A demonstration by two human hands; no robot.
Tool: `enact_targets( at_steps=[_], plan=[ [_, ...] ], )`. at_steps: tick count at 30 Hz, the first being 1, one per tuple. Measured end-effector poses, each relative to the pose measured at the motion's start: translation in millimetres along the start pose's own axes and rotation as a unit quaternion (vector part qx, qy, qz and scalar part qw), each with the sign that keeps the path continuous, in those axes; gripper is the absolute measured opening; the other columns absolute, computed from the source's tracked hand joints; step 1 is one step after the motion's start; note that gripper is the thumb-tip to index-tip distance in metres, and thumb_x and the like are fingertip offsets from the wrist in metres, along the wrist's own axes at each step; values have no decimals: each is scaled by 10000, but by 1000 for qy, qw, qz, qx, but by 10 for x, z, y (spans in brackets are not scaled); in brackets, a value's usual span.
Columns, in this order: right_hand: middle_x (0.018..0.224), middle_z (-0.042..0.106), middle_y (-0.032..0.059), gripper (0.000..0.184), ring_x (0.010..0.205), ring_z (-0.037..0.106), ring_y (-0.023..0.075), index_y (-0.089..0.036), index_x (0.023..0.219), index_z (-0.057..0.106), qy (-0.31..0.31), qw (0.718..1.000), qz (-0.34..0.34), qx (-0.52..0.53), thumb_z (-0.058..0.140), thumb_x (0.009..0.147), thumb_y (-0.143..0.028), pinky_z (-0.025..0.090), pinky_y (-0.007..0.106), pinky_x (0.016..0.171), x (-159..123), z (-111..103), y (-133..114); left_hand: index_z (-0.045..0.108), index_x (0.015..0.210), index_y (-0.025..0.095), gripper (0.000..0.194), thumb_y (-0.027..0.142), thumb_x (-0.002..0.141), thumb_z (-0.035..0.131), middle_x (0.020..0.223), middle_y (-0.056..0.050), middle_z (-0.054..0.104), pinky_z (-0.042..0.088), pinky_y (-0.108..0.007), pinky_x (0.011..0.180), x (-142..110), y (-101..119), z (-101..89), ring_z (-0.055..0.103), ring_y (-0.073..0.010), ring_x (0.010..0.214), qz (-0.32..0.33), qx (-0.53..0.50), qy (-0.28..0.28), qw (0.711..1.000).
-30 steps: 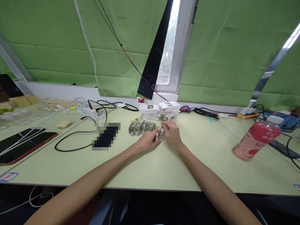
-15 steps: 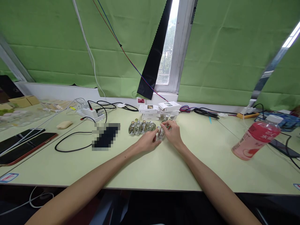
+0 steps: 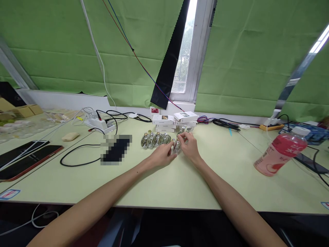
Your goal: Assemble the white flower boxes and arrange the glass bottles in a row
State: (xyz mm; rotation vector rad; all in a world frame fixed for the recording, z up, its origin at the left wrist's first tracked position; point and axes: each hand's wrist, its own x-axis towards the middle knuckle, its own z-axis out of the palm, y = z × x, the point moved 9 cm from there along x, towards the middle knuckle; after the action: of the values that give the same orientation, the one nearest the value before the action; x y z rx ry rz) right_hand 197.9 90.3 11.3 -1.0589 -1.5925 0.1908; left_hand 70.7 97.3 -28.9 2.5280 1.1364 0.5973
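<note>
Between my two hands stands a small shiny, rounded item with a narrow top (image 3: 177,147); its exact kind is too small to make out. My left hand (image 3: 161,155) has its thumb and fingers closed on the lower left side of it. From the right, my right hand (image 3: 189,145) pinches around its upper part, so the fingertips hide some of it. Just left of this item, several similar silvery items (image 3: 155,140) with small knobs on top stand in a tight row. More shiny pieces (image 3: 185,129) lie behind my right hand.
Small white boxes (image 3: 163,120) are stacked behind the row. A pink drink bottle (image 3: 280,151) stands tilted in view at right. At left lie phones (image 3: 33,163), a blurred-out black object (image 3: 117,150), a power strip (image 3: 99,123) and cables. Black cable coils (image 3: 223,122) run along the wall.
My right fingertips have shifted slightly at the top of the shiny item. My left hand stays where it was.
</note>
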Motion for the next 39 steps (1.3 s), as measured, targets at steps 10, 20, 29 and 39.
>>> enact_targets(
  at_steps=[10, 20, 29, 39],
  plan=[
    [788, 683, 46, 185, 842, 567, 233, -230, 785, 612, 5, 1000, 6, -9, 568, 938, -326, 477, 353, 722, -3, -12, 3, 474, 918, 233, 195, 395, 869, 571, 691, 13, 597, 307, -281, 541, -1, 4, 2, 541, -177, 602, 3, 2, -2, 1000],
    [943, 702, 77, 179, 896, 597, 229, -206, 957, 653, 36, 999, -27, 10, 509, 966, -311, 506, 365, 765, -41, -49, -77, 456, 932, 234, 201, 390, 872, 569, 699, 16, 603, 303, -281, 540, 1, 20, -1, 543, -179, 613, 7, 3, -7, 1000],
    [890, 704, 65, 137, 853, 598, 222, -216, 900, 661, 37, 999, -28, 14, 540, 933, -272, 511, 357, 733, -27, -59, -80, 472, 950, 227, 200, 382, 872, 571, 702, 14, 598, 303, -278, 541, -1, 21, -4, 539, -173, 611, 6, 6, -5, 1000],
    [879, 709, 58, 100, 839, 582, 222, -219, 870, 658, 38, 999, -20, 7, 581, 910, -269, 501, 358, 729, -19, -71, -66, 483, 945, 224, 200, 389, 873, 569, 692, 16, 600, 314, -280, 546, 4, -1, 13, 540, -171, 606, 6, 7, -4, 1000]
  ],
)
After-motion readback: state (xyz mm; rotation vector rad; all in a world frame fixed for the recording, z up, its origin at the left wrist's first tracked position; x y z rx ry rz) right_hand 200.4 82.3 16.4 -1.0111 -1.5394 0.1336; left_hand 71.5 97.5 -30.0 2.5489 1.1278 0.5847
